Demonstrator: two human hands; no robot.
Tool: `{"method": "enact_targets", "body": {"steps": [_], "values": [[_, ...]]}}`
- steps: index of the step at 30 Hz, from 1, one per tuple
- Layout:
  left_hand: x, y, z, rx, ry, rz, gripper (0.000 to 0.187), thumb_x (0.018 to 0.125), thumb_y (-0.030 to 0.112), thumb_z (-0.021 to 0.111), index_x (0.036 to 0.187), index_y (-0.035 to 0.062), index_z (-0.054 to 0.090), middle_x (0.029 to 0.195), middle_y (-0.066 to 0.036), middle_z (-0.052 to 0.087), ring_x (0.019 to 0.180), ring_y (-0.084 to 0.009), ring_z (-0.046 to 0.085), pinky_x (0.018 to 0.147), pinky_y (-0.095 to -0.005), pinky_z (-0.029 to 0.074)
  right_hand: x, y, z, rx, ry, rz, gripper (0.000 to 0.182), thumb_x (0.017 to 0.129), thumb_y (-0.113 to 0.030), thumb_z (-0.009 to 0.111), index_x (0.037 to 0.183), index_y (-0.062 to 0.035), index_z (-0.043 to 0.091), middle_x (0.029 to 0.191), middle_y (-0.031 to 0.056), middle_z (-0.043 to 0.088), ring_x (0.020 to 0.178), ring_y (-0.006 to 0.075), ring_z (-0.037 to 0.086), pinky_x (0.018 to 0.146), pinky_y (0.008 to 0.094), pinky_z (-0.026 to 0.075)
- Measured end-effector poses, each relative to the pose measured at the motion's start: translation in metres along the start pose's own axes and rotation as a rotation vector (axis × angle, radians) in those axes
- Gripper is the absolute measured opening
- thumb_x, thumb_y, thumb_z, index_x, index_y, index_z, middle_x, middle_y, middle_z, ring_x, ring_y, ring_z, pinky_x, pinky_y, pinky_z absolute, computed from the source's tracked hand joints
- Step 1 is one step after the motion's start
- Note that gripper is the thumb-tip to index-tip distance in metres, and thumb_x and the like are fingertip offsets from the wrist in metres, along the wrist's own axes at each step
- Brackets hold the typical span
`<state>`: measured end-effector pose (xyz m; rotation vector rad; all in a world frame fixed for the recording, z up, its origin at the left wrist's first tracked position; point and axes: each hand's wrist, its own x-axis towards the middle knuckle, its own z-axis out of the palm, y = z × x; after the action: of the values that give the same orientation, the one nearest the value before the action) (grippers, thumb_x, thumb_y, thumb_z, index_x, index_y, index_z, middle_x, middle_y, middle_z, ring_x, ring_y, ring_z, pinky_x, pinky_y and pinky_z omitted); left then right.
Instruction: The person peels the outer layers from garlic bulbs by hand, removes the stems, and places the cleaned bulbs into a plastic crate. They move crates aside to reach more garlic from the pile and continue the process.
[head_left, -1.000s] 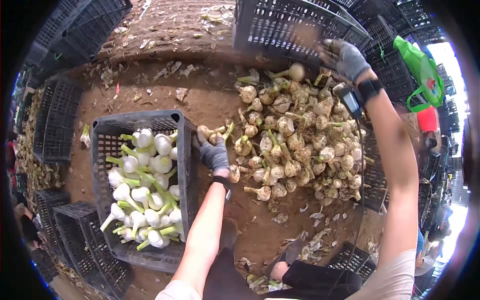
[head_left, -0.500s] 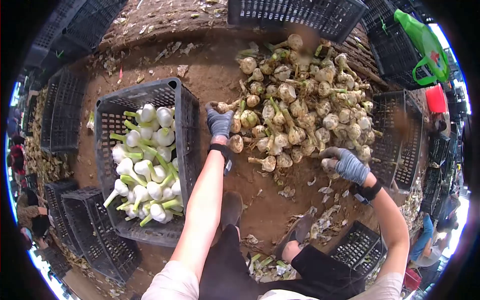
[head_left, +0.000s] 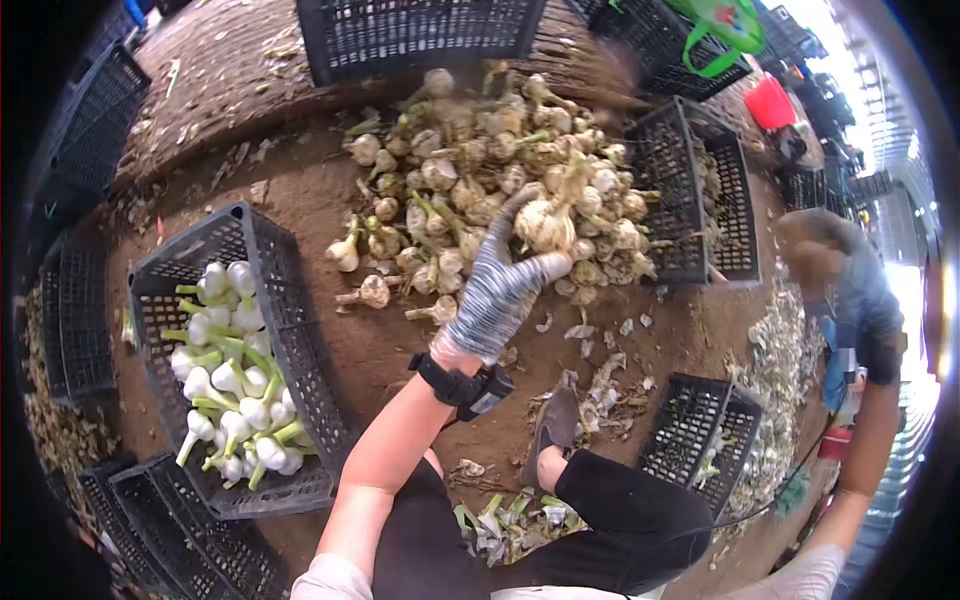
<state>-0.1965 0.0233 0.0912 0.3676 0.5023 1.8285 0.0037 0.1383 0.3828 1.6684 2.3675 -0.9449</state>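
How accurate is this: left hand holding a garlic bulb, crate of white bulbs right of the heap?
Wrong side: the crate of white bulbs stands left of the heap, as the head view shows; the left hand does hold a garlic bulb.

Two gloved hands (head_left: 497, 295) — one white-garlic crate (head_left: 287, 315), one green bag (head_left: 725, 22)

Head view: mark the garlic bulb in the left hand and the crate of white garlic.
Garlic bulb (head_left: 545, 228), head view, on its rounded body.
Crate (head_left: 298, 317), head view, on its side wall.
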Motion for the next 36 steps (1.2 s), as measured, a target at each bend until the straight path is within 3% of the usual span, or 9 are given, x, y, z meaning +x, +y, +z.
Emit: {"method": "enact_targets", "body": {"steps": [3,6,9,18,22,25,28,31,36], "values": [[-0.017,-0.018,0.018,0.188,-0.007,-0.024,0.071,0.073,0.0,0.073,0.134,0.0072,0.038,0.117,-0.008,0.053,0.101,-0.0162,0.057,0.085,-0.0293,0.051,-0.011,0.052,-0.043,0.094,-0.021,-0.058,0.048,0.079,-0.032,0.068,0.115,-0.0033,0.057,0.1,0.0055,0.063,0.087,0.0111,0.058,0.077,0.0256,0.048],[-0.03,-0.028,0.024,0.262,-0.015,-0.047,0.07,0.075,0.001,0.072,0.135,0.0067,0.037,0.115,-0.006,0.054,0.1,-0.013,0.056,0.083,-0.0269,0.05,-0.031,0.065,-0.055,-0.089,-0.022,0.213,0.055,0.078,-0.039,0.067,0.117,-0.0021,0.055,0.1,0.006,0.063,0.086,0.0113,0.058,0.076,0.0258,0.048],[-0.04,-0.029,0.023,0.232,0.007,-0.124,0.067,0.076,0.002,0.071,0.134,0.0066,0.038,0.113,-0.005,0.055,0.098,-0.012,0.056,0.081,-0.0255,0.051,-0.045,0.096,-0.087,-0.03,-0.026,0.302,0.044,0.086,-0.033,0.057,0.118,-0.0034,0.055,0.093,0.0046,0.063,0.081,0.0137,0.061,0.07,0.0257,0.05],[-0.044,-0.05,0.005,0.229,0.208,-0.142,0.061,0.08,0.003,0.068,0.134,0.0086,0.038,0.11,-0.006,0.057,0.093,-0.0121,0.058,0.066,-0.0237,0.054,-0.052,0.119,-0.109,-0.035,-0.047,0.391,0.04,0.087,-0.025,0.056,0.121,-0.0041,0.053,0.083,0.0001,0.058,0.068,0.0086,0.055,0.058,0.02,0.046],[-0.047,-0.067,0.0,0.233,0.196,-0.118,0.059,0.08,0.003,0.068,0.132,0.0092,0.041,0.11,-0.007,0.057,0.095,-0.0156,0.059,0.073,-0.0281,0.056,-0.011,0.139,-0.015,0.346,-0.167,0.254,0.038,0.088,-0.021,0.056,0.122,-0.0043,0.052,0.079,-0.0019,0.055,0.063,0.0064,0.052,0.053,0.0175,0.044],[-0.056,-0.068,-0.002,0.28,0.106,-0.153,0.063,0.077,0.005,0.071,0.132,0.0097,0.04,0.113,-0.007,0.055,0.1,-0.0159,0.057,0.081,-0.0289,0.053,0.04,0.152,0.12,0.864,-0.43,0.173,0.038,0.088,-0.018,0.056,0.123,-0.0045,0.051,0.076,-0.0034,0.053,0.058,0.0047,0.05,0.05,0.0156,0.042],[-0.06,-0.071,-0.008,0.352,0.095,-0.132,0.065,0.076,0.005,0.072,0.132,0.009,0.04,0.115,-0.007,0.055,0.104,-0.016,0.055,0.089,-0.03,0.049,0.053,0.111,0.223,0.869,-0.317,0.047,0.05,0.087,-0.034,0.063,0.124,-0.003,0.049,0.082,-0.0031,0.054,0.065,0.0034,0.053,0.054,0.0171,0.046],[-0.068,-0.073,-0.018,0.393,0.055,-0.128,0.067,0.075,0.001,0.073,0.132,0.0085,0.04,0.118,-0.008,0.053,0.109,-0.0168,0.053,0.095,-0.0316,0.046,0.074,0.127,0.284,0.983,-0.098,-0.303,0.04,0.089,-0.027,0.059,0.118,0.0002,0.053,0.094,0.0025,0.061,0.081,0.0088,0.057,0.074,0.0251,0.048],[-0.076,-0.078,-0.022,0.478,-0.083,-0.06,0.068,0.072,0.0,0.075,0.131,0.0065,0.041,0.119,-0.005,0.053,0.109,-0.0135,0.051,0.092,-0.0293,0.046,0.06,0.13,0.303,1.16,0.017,-0.236,0.035,0.087,-0.026,0.062,0.11,0.0008,0.059,0.1,0.0064,0.064,0.09,0.0126,0.058,0.083,0.0281,0.047]]}}
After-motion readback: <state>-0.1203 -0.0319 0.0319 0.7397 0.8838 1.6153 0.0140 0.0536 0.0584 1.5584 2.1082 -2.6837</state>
